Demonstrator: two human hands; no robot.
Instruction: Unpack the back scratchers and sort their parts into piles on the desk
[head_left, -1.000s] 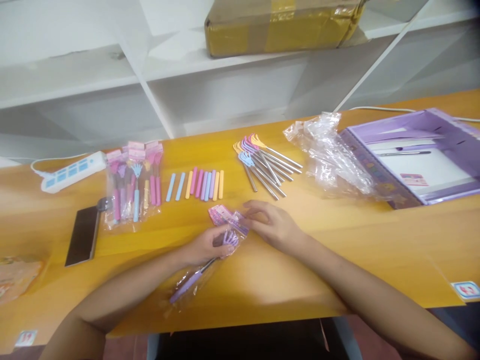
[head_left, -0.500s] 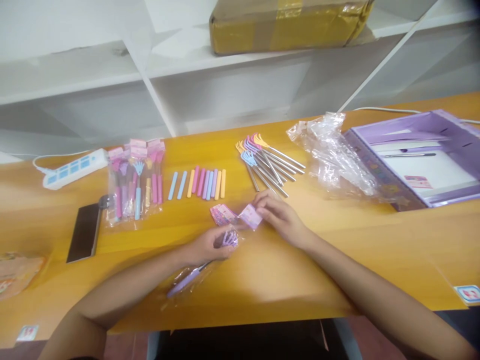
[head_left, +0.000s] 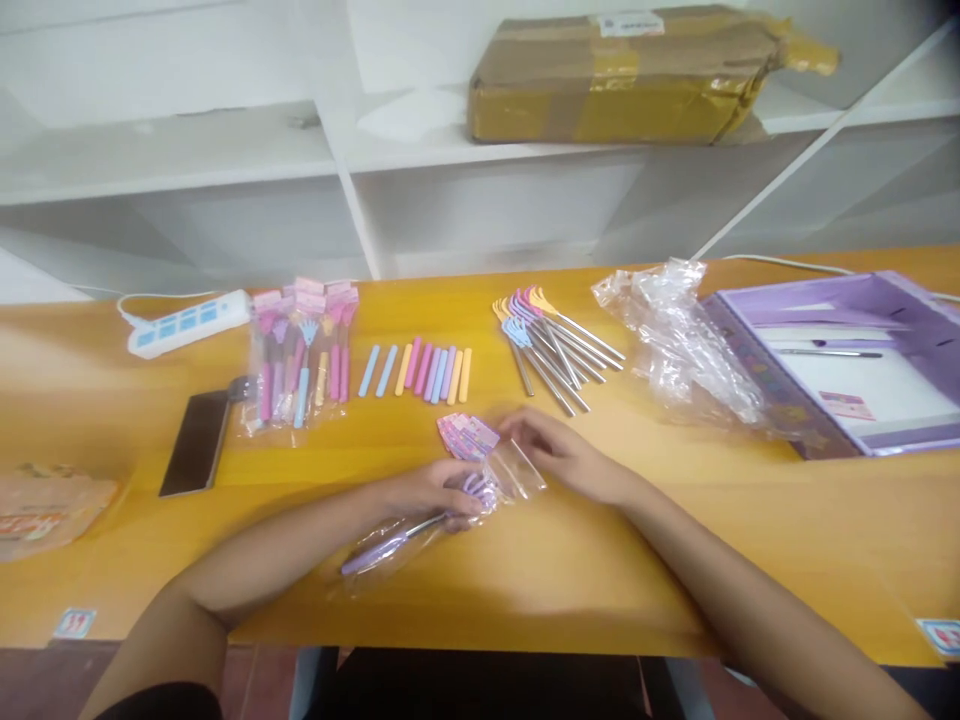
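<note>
A purple hand-shaped back scratcher (head_left: 375, 552) lies slantwise inside a clear plastic bag (head_left: 517, 472). My left hand (head_left: 442, 492) is closed around its head end through the plastic, with the handle pointing down to the left. The bag's loose end sticks out to the right. Right beside that end is my right hand (head_left: 570, 455), its fingers loosely bent with nothing visible in them; whether it touches the plastic is unclear. Several pink printed cards (head_left: 466, 437) lie fanned on the table just beyond my hands.
Farther back are coloured handle tubes (head_left: 427, 372), metal-rod scratcher heads (head_left: 559, 345) and bagged scratchers (head_left: 304, 355). A phone (head_left: 196, 442) and power strip (head_left: 191, 322) lie left. Clear bags (head_left: 675, 340) and a purple box (head_left: 795, 400) stand right. A carton (head_left: 540, 95) sits on the shelf.
My right hand no longer shows the pink card it held; the fanned cards now show as a wider group. The bag's loose end now spreads toward the right hand. The camera view has shifted.
</note>
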